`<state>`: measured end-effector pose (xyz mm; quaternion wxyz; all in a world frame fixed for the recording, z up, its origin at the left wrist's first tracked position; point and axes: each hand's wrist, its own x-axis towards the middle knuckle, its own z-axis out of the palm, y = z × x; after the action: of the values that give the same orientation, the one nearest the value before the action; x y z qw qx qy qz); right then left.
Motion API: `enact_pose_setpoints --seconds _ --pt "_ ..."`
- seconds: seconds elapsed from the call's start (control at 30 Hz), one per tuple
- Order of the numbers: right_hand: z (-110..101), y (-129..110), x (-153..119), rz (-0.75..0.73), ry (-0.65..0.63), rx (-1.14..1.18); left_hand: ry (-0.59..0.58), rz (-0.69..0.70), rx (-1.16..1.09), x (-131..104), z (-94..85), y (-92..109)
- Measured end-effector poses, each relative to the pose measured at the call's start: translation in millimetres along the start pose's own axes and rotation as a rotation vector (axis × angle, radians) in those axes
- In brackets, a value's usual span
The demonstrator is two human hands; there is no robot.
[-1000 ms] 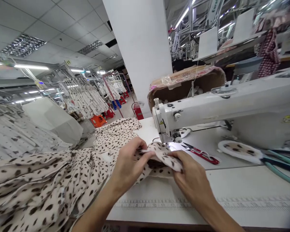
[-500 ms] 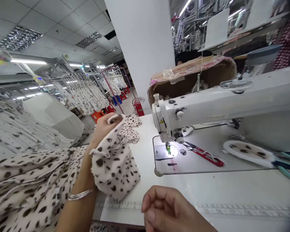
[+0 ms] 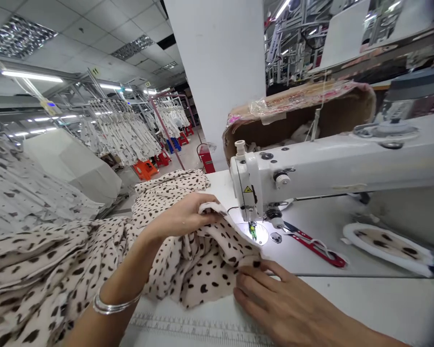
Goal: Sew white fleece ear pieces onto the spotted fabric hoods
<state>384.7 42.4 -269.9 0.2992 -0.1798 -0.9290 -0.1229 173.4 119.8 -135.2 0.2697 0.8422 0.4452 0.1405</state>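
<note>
One white worktable (image 3: 365,299) carries a white industrial sewing machine (image 3: 329,166). We find brown-spotted cream fabric (image 3: 213,277) bunched on the table, its raised edge just beside the lit needle plate (image 3: 259,235). We observe the left hand (image 3: 186,217) with thumb and fingers closed on a folded edge of that fabric. We record the right hand (image 3: 282,299) with bent fingers on its near right corner; whether they pinch or merely press, we cannot tell. We note red-handled thread snips (image 3: 317,249) right of the needle plate and a silver bangle (image 3: 112,308) on the left wrist.
</note>
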Motion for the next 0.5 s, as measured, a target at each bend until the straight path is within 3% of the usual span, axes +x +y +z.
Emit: enact_pose_setpoints --seconds 0.13,0.23,0.3,0.37,0.43,0.5 --pt "13 3 -9 0.103 -0.162 0.185 0.052 -0.193 0.015 -18 0.3 -40" --pt "19 8 -7 0.180 -0.132 0.226 0.124 -0.234 0.001 -30 2.1 -57" --pt "18 10 -2 0.217 -0.119 0.266 0.170 -0.249 -0.006 -30 -1.2 -57" --pt "12 8 6 0.231 -0.150 0.460 0.228 -0.261 0.013 -18 -6.2 -50" --pt "3 3 14 0.234 -0.188 0.800 0.250 -0.240 0.091 4 -7.7 -44" --pt "-6 -1 17 0.267 -0.207 1.072 0.157 -0.154 0.275 31 -1.0 -42"
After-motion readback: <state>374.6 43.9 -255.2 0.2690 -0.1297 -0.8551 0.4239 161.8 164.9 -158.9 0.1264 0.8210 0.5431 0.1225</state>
